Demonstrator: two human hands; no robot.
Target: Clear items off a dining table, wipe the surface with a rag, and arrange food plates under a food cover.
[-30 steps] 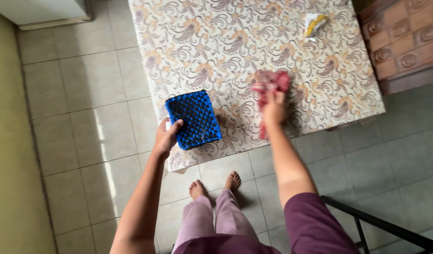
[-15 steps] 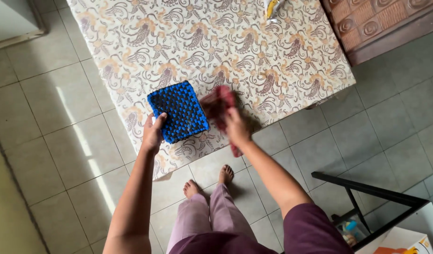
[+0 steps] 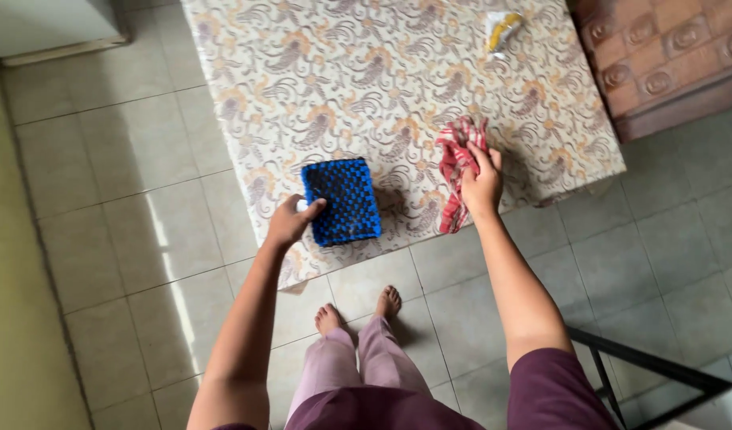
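Observation:
A blue and black woven basket (image 3: pixel 342 200) sits on a table covered by a cream cloth with a brown swirl pattern (image 3: pixel 358 87). My left hand (image 3: pixel 292 222) grips the basket's near left corner. My right hand (image 3: pixel 482 184) presses a red and white checked rag (image 3: pixel 456 168) flat on the tablecloth, to the right of the basket and near the table's front edge. Part of the rag hangs toward the edge under my hand.
A small yellow and white wrapper (image 3: pixel 499 31) lies at the table's far right. A carved brown wooden cabinet (image 3: pixel 668 56) stands right of the table. A black metal frame (image 3: pixel 660 374) is at lower right, a white appliance (image 3: pixel 47 24) at top left. The floor is tiled.
My right hand has swept the rag from beside the basket out to the right across the tablecloth. My left hand stays on the basket. The camera view has shifted.

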